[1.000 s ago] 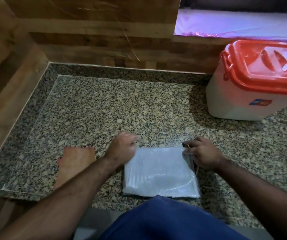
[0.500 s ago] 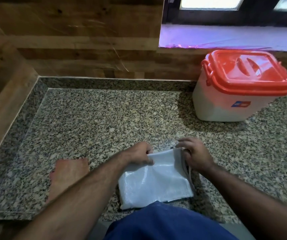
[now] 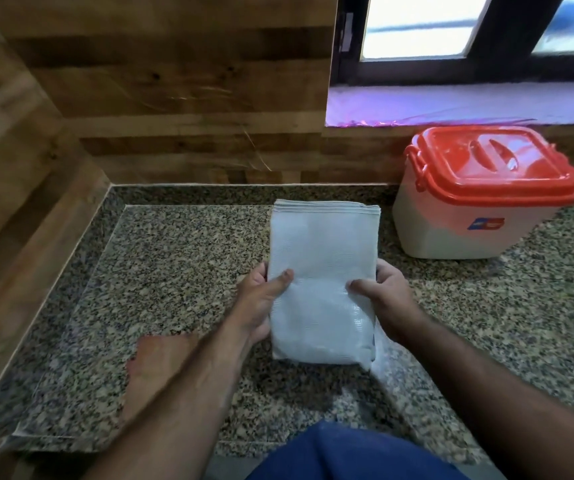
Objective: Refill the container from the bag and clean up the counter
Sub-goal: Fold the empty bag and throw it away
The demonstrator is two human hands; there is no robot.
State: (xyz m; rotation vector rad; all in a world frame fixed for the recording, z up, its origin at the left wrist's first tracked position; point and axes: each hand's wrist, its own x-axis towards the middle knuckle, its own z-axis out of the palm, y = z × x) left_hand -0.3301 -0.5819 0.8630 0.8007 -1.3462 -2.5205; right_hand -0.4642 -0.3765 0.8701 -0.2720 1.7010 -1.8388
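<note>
Head view: we look down at a speckled stone counter [image 3: 161,271] set against a wooden wall. Going left to right, our left hand [image 3: 261,303] grips the left edge of a folded white bag [image 3: 320,285], thumb pressed on its front. The bag is lifted off the counter, flat and seemingly empty. Our right hand [image 3: 387,299] clasps its right edge the same way. Farther right, near the wall, the container [image 3: 479,206] stands with its red lid closed. We judge the refilling done and the tidying under way; next, the folded bag needs putting away.
</note>
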